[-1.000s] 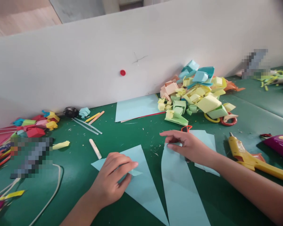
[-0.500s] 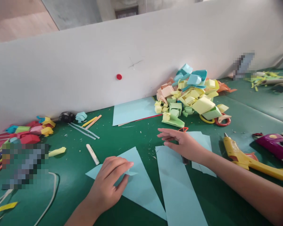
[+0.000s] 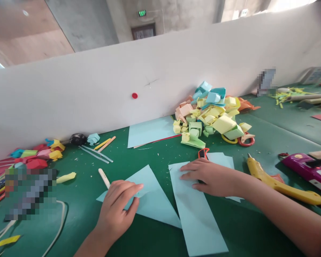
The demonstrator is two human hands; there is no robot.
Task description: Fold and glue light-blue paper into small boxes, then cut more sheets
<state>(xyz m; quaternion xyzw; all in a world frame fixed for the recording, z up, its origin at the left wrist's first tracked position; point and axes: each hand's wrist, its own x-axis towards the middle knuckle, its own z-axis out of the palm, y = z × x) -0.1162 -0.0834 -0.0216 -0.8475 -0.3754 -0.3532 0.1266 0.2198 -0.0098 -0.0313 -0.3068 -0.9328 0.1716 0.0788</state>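
Observation:
My left hand [image 3: 119,203] is over a light blue paper triangle [image 3: 157,201]. Its fingers are curled, and a small pale blue paper flap [image 3: 142,192] shows by the thumb and index finger. How firmly they pinch it is hard to see. My right hand [image 3: 210,176] is stretched out with fingers spread over the upper end of a long light blue paper strip [image 3: 200,221]. Partly hidden behind that hand is an orange-red and black tool, perhaps a utility knife [image 3: 203,153]. More blue paper sheets [image 3: 222,158] lie under the right wrist.
A heap of folded paper pieces [image 3: 211,114] stands by the white partition [image 3: 96,82]. To the right are a yellow glue gun [image 3: 278,182] and a purple power strip [image 3: 307,169]. At left lie a white stick [image 3: 103,177], glue sticks [image 3: 96,153] and a cable [image 3: 62,217].
My right hand has come down and nearer over the paper strip, uncovering more of the orange-red tool. My left hand has shifted slightly left. The view has tilted up a little.

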